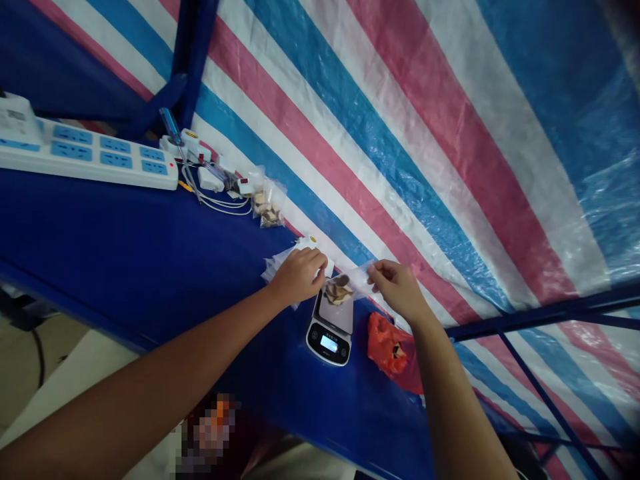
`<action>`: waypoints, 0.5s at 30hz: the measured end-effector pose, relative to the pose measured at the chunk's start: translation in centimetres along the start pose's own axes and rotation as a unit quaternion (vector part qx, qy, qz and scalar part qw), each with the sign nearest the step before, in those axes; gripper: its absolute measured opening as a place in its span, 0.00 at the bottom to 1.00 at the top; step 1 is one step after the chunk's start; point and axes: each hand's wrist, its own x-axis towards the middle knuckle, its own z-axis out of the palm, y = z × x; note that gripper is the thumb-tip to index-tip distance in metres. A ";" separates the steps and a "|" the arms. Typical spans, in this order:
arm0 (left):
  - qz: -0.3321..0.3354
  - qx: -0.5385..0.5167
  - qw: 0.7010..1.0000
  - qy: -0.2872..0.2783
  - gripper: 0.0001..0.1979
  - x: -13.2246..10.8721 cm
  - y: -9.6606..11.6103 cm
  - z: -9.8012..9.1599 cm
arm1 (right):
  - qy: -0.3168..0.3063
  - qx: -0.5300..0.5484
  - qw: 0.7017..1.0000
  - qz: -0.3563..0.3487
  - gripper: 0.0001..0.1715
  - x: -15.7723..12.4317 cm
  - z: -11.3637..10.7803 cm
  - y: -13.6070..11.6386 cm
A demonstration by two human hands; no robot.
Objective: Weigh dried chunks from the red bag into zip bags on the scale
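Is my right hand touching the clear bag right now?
Touching. The head view shows it: the right hand has its thumb and fingertips pinched on the outer end of the clear bag.

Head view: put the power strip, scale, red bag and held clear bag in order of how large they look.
1. Power strip
2. Scale and red bag, too alike to rank; the forearm partly covers the bag
3. Held clear bag
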 end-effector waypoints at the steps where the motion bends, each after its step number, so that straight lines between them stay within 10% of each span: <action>1: -0.002 -0.001 1.000 0.002 0.04 0.0 0.0 0.0 | 0.003 0.015 1.000 0.010 0.18 0.0 -0.2 0.2; 6: -0.003 0.004 1.000 0.014 0.04 0.1 -0.2 0.0 | 0.129 0.145 0.973 0.122 0.22 -1.6 0.9 3.3; 15: 0.015 0.017 1.000 -0.002 0.04 -0.1 -0.1 0.2 | 0.259 0.296 0.859 0.327 0.29 -15.0 11.1 13.7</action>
